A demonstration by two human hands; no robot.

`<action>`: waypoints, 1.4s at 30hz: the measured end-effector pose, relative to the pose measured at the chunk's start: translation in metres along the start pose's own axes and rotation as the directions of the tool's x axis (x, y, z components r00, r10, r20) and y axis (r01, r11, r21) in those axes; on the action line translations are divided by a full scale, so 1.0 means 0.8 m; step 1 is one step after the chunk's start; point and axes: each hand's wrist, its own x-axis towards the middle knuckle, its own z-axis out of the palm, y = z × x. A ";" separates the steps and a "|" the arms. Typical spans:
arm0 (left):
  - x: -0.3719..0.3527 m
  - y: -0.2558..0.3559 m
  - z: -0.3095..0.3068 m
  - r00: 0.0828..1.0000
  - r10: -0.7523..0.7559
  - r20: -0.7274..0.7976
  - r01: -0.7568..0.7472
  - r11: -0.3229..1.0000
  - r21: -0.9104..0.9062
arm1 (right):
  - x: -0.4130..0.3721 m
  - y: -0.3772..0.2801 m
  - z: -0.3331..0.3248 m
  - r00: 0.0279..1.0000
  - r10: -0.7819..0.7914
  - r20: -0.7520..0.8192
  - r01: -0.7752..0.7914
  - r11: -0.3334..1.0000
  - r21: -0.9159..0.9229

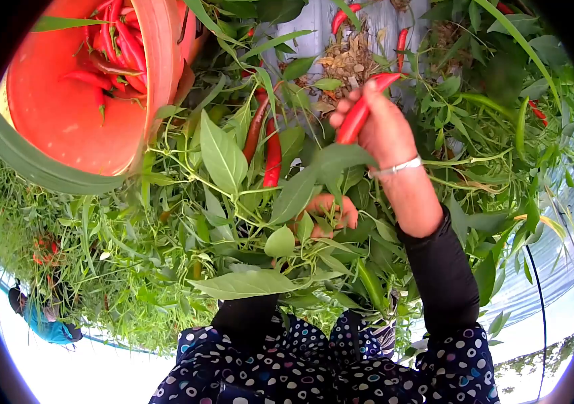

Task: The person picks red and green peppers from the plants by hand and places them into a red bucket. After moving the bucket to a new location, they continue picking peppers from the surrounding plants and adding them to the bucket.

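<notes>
My right hand [382, 128], with a pale bracelet at the wrist, is closed around a red chili pepper [354, 121] above the plants. Lower down, among the leaves, my left hand [333, 214] is partly covered by foliage. Its fingers curl inward, and whatever they hold is hidden. Left of my right hand, a red chili pepper [272, 156] hangs on the plant beside a darker brownish-red one [255, 128]. A green pepper [371, 284] hangs below my left hand.
A red-lined bucket [51, 128] at the upper left holds several red chili peppers [122, 47]. Grey ground sheeting [381, 34] with dry leaves lies between the plants. Another person in blue [48, 326] is far off at the lower left.
</notes>
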 end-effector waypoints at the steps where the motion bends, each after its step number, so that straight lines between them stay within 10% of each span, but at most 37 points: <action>1: 0.016 -0.019 -0.008 0.894 0.448 0.029 -0.435 0.850 0.298 | 0.018 -0.013 -0.004 0.992 -0.061 -0.110 0.070 0.995 0.075; 2: 0.015 -0.033 -0.027 0.895 0.445 0.028 -0.433 0.852 0.295 | 0.038 -0.027 -0.011 0.968 -0.116 -0.223 0.150 0.979 0.141; 5: 0.018 -0.072 -0.075 0.912 0.202 0.357 -0.201 0.979 -0.040 | 0.063 -0.039 -0.029 0.995 -0.014 0.099 -0.001 0.988 0.154; 8: 0.014 -0.022 -0.008 0.998 0.033 0.061 -0.042 0.987 0.154 | 0.039 0.007 0.003 0.885 0.416 0.209 -0.315 0.865 -0.389; 9: 0.025 -0.125 -0.070 0.797 0.531 0.286 -0.585 0.796 0.152 | 0.027 0.014 0.026 0.867 0.498 0.035 -0.323 0.614 -0.720; 10: 0.021 -0.021 0.004 0.995 0.100 -0.021 -0.080 0.887 0.456 | 0.024 0.032 0.027 0.851 0.470 0.235 -0.125 0.615 -0.779; 11: 0.020 -0.028 0.005 0.994 0.095 -0.050 -0.066 0.905 0.420 | 0.026 0.036 0.037 0.833 0.505 0.227 -0.039 0.461 -0.886; 12: 0.021 -0.035 0.008 0.993 0.089 -0.083 -0.051 0.923 0.381 | 0.041 0.065 0.029 0.815 0.396 0.423 0.284 0.363 -0.887; 16: 0.021 -0.024 0.030 0.931 0.205 -0.301 0.046 0.754 0.655 | 0.039 0.065 0.044 0.767 0.477 0.429 0.138 0.531 -0.836; 20: 0.023 -0.021 0.029 0.935 0.171 -0.311 -0.027 0.908 0.418 | 0.031 0.051 0.043 0.897 0.146 0.416 0.311 0.462 -0.831; 22: 0.018 -0.035 0.038 0.815 0.387 -0.432 -0.248 0.906 0.343 | 0.044 0.053 0.026 0.974 0.038 0.222 0.100 0.811 -0.576; 24: 0.006 0.011 0.051 0.894 0.115 -0.433 0.012 0.960 0.281 | 0.065 0.049 0.021 0.999 -0.007 0.035 0.021 0.908 -0.418; 25: 0.007 -0.011 0.039 0.925 0.167 -0.340 -0.225 0.965 -0.138 | 0.065 0.037 0.023 0.999 0.000 0.045 0.018 0.913 -0.406; 26: 0.008 -0.023 0.024 0.925 0.168 -0.340 -0.225 0.965 -0.137 | 0.073 0.045 0.021 0.998 -0.061 -0.025 0.047 0.924 -0.381; 28: 0.012 -0.036 0.001 0.878 0.474 0.072 -0.373 0.582 0.723 | 0.096 0.037 0.006 0.977 -0.181 -0.115 0.146 0.954 -0.261; 29: 0.018 -0.001 0.041 0.940 0.253 -0.227 -0.089 0.828 0.554 | 0.117 0.017 -0.009 0.958 -0.198 -0.209 0.155 0.966 -0.207; 32: 0.010 -0.009 0.016 0.939 0.306 -0.160 -0.208 0.872 0.443 | 0.128 -0.025 -0.029 0.929 -0.254 -0.269 0.233 0.967 -0.108; 35: 0.012 -0.020 0.015 0.903 0.417 -0.109 -0.369 0.879 0.302 | 0.113 -0.041 -0.040 0.985 -0.150 -0.082 0.133 0.974 -0.183; 37: 0.028 -0.037 -0.016 0.690 0.680 0.248 -0.705 0.709 0.019 | 0.097 -0.036 -0.045 0.999 -0.037 0.021 0.040 0.983 -0.179; 40: 0.004 -0.048 -0.049 0.503 0.800 0.327 -0.848 0.531 0.005 | 0.108 -0.007 -0.043 0.993 0.111 0.050 -0.100 0.978 -0.181; 42: -0.013 -0.028 0.006 0.582 0.811 -0.061 -0.813 0.582 -0.006 | 0.141 0.030 -0.040 0.986 0.154 0.059 -0.126 0.936 -0.330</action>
